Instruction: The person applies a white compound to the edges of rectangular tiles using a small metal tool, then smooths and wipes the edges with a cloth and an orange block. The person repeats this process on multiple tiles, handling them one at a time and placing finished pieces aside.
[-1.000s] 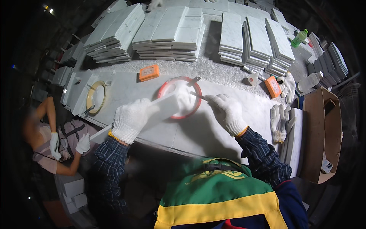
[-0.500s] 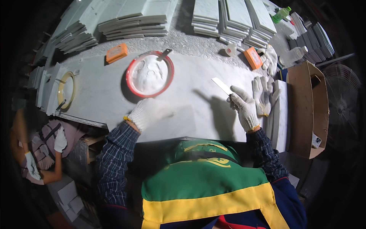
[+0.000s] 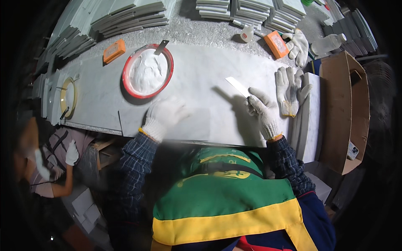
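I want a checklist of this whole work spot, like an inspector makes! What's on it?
Surface: long pale marble slab lying flat on a speckled grey bench.
Job's things: metal scraper blade; red-rimmed round tub of white paste with a second scraper leaning on its rim.
Clutter: two orange blocks, spare white gloves, small white bottle, tape roll, stacked tiles.
Hands: left hand, gloved, flat on the slab; right hand, gloved, gripping the blade.
Cables: nothing seen.
Surroundings: cardboard box on the right; another person lower left.
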The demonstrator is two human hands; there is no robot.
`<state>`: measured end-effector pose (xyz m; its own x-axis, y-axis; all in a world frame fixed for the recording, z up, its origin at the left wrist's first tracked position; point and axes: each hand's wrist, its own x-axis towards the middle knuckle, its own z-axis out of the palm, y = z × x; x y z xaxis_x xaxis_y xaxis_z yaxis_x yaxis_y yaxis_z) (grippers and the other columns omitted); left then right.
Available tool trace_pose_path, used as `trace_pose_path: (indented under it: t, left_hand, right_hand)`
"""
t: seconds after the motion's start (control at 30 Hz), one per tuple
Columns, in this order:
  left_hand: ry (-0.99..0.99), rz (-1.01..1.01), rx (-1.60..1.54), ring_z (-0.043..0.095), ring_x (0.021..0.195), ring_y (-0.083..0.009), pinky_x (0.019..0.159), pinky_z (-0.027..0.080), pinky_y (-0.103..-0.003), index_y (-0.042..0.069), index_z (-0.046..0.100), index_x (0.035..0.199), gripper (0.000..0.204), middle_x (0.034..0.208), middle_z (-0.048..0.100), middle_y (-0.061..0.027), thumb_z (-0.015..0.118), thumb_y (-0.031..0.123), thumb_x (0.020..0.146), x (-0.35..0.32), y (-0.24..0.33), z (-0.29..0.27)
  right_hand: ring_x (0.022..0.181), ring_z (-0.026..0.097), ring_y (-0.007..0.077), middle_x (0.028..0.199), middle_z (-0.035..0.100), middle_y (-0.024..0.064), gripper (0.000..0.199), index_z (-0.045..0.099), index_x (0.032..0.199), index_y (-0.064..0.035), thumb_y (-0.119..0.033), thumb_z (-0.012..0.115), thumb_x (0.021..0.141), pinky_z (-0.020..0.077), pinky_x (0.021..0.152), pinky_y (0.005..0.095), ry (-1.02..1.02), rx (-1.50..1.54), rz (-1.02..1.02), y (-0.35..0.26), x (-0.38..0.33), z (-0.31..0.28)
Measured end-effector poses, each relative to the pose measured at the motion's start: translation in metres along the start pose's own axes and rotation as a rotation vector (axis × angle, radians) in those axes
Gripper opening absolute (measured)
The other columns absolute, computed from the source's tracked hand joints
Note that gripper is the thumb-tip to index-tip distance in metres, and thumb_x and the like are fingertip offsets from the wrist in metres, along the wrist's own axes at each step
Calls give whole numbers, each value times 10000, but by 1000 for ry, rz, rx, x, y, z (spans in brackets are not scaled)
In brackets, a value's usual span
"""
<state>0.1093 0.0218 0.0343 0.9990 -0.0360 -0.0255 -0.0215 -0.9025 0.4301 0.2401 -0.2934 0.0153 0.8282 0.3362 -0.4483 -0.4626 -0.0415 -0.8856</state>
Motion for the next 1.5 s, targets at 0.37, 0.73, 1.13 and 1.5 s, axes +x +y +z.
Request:
trace_pose_path:
  t: [0.37, 0.73, 1.13, 1.5]
  left_hand:
    - [444, -89, 189, 621, 994, -354, 988, 455, -489, 135, 753, 994, 203, 987, 683, -74, 739, 324, 920, -22, 26, 45]
    - [454, -82, 148, 637, 996, -313, 903, 497, -457, 159, 778, 950, 170, 1014, 691, -38, 762, 303, 860, -21, 17, 46]
    - [313, -234, 357, 390, 1492, -363, 1276, 217, -524, 10, 448, 1562, 815, 1613, 440, -178, 579, 567, 982, -35, 71, 76]
    - [694, -273, -77, 563, 1283, -374, 1138, 420, -485, 46, 689, 1282, 449, 1309, 639, -163, 826, 194, 881, -100, 98, 62]
  right_hand:
    - [755, 652, 123, 961, 750, 110, 400, 630, 1363, 67, -163, 679, 1039, 511, 682, 248, -97, -20, -29, 11, -2, -6]
    - [762, 649, 119, 968, 748, 117, 379, 638, 1363, 57, -142, 674, 1042, 506, 686, 243, 0, -13, -153, 21, -3, -2]
    - [738, 618, 110, 955, 735, 90, 383, 626, 1378, 41, -149, 667, 1048, 477, 656, 236, 59, -41, -180, 21, 1, 3]
    - [756, 657, 164, 970, 718, 141, 513, 478, 1495, 80, -75, 642, 1033, 540, 666, 264, -114, 305, -162, 25, 14, -22]
